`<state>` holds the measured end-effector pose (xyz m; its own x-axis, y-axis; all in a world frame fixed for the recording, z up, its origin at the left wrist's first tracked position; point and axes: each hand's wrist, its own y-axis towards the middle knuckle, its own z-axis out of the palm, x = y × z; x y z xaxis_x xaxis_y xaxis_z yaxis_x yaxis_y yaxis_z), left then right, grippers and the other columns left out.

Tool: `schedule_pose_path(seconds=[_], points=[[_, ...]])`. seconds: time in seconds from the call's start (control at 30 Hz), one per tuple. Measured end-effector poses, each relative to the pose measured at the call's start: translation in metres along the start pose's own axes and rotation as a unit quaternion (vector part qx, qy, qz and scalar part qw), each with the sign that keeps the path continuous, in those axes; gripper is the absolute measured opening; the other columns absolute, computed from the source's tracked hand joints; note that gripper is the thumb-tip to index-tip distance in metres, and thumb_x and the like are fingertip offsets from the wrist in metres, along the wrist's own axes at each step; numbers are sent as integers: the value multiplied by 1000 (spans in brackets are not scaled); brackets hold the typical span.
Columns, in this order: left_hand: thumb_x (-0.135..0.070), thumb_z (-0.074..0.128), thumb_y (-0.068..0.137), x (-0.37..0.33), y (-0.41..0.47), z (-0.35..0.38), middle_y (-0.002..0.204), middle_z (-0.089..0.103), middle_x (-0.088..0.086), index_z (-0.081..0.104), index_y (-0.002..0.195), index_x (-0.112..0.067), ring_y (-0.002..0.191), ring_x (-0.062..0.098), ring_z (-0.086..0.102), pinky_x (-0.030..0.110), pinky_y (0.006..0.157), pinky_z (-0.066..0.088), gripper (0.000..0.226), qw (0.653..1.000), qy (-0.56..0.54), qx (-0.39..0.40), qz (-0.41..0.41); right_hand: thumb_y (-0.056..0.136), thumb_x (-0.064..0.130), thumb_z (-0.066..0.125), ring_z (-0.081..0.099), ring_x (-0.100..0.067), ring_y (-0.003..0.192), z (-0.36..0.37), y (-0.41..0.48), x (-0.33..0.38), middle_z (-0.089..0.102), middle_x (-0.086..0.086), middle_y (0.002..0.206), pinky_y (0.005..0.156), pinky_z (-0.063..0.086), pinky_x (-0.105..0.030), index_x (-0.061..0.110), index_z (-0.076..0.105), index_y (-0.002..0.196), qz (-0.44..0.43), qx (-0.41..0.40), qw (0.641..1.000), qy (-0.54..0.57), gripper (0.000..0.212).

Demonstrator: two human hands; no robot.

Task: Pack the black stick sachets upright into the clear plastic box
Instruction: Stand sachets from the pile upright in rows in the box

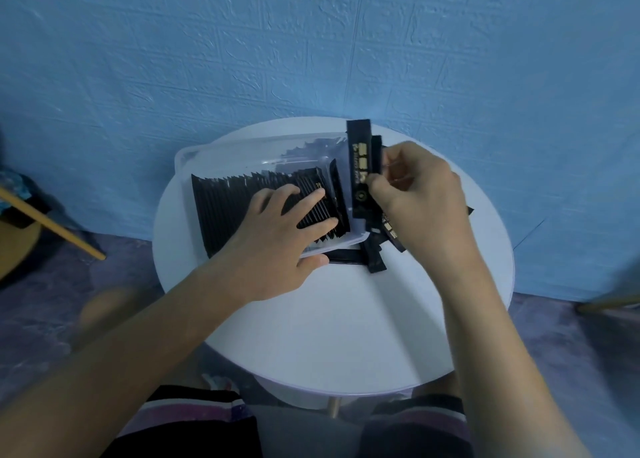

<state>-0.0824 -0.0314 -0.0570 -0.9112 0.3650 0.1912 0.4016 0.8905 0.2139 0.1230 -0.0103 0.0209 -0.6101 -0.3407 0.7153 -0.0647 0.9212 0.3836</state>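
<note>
The right grip [419, 198] is closed in a pinch, with fingertips and thumb curled on a black stick sachet [360, 166] held upright at the right end of the clear plastic box [214, 149]. A second dark strip [376, 152] stands directly behind the sachet; whether the same pinch holds it cannot be determined. Left of the pinch, the left grip [277, 243] lies flat, fingers straight, on the packed row [225, 211] of sachets standing in the box, thumb at the near rim. Beneath the right grip, loose sachets [375, 256] lie on the worktop [329, 326], largely hidden by the hand; their count cannot be read. A narrow gap shows between the row's right end and the held sachet. The box sits toward the worktop's far edge; open worktop lies nearer the person.
</note>
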Motion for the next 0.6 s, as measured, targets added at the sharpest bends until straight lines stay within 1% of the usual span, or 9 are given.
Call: schedule_pose_path(seconds=[0.07, 0.13, 0.2, 0.27, 0.37, 0.47, 0.53, 0.6], points=[[-61, 33, 92, 0, -1, 2, 160, 37, 5, 55, 143, -34, 138, 38, 37, 58, 110, 28, 61, 1000, 3, -6, 4, 86, 26, 62, 62, -16, 75, 16, 4, 5, 67, 9, 76, 70, 47, -34, 24, 60, 91, -15, -5, 999, -29, 6], [-60, 37, 93, 1, -1, 3, 160, 37, 5, 56, 142, -34, 137, 39, 38, 56, 109, 27, 59, 1000, 2, -13, 8, 89, 25, 58, 61, -20, 79, 32, 5, 3, 68, 7, 80, 68, 43, -34, 24, 59, 97, -33, -17, 995, -88, 8], [-61, 38, 93, 1, -1, 4, 161, 35, 4, 55, 143, -35, 138, 38, 36, 54, 110, 23, 58, 1000, 4, -15, 7, 91, 24, 55, 58, -27, 83, 45, 3, -5, 69, 3, 84, 64, 42, -36, 19, 59, 103, -68, -56, 983, -160, 14], [-61, 35, 94, 1, -1, 4, 163, 32, 3, 52, 145, -38, 140, 38, 33, 54, 112, 22, 59, 1000, 6, -11, 3, 90, 22, 55, 52, -30, 84, 56, 1, -12, 68, -1, 83, 60, 41, -37, 15, 60, 102, -91, -93, 971, -201, 15], [-62, 31, 93, 0, -1, 2, 163, 32, 4, 50, 145, -39, 140, 38, 33, 55, 112, 22, 60, 1000, 3, -7, -1, 87, 19, 58, 48, -29, 80, 65, 3, -18, 67, -3, 80, 59, 43, -38, 13, 60, 95, -104, -117, 962, -225, 11], [-62, 32, 93, 0, -1, 2, 163, 32, 4, 50, 146, -39, 140, 38, 33, 54, 112, 19, 60, 1000, 7, -9, 0, 85, 17, 59, 44, -28, 77, 68, 5, -22, 66, -5, 77, 62, 43, -39, 13, 60, 92, -100, -121, 960, -231, 8], [-61, 32, 94, 0, -2, 3, 162, 33, 4, 51, 146, -38, 139, 38, 34, 54, 112, 20, 60, 1000, 9, -12, 2, 86, 19, 62, 45, -28, 76, 69, 5, -24, 67, -6, 80, 65, 42, -39, 13, 62, 94, -102, -114, 960, -235, 10], [-61, 32, 94, 0, -2, 2, 162, 33, 4, 51, 146, -38, 139, 38, 34, 54, 112, 21, 60, 1000, 7, -11, 1, 87, 23, 65, 50, -31, 80, 68, 4, -26, 67, -6, 86, 69, 42, -40, 14, 63, 100, -101, -96, 962, -234, 16]])
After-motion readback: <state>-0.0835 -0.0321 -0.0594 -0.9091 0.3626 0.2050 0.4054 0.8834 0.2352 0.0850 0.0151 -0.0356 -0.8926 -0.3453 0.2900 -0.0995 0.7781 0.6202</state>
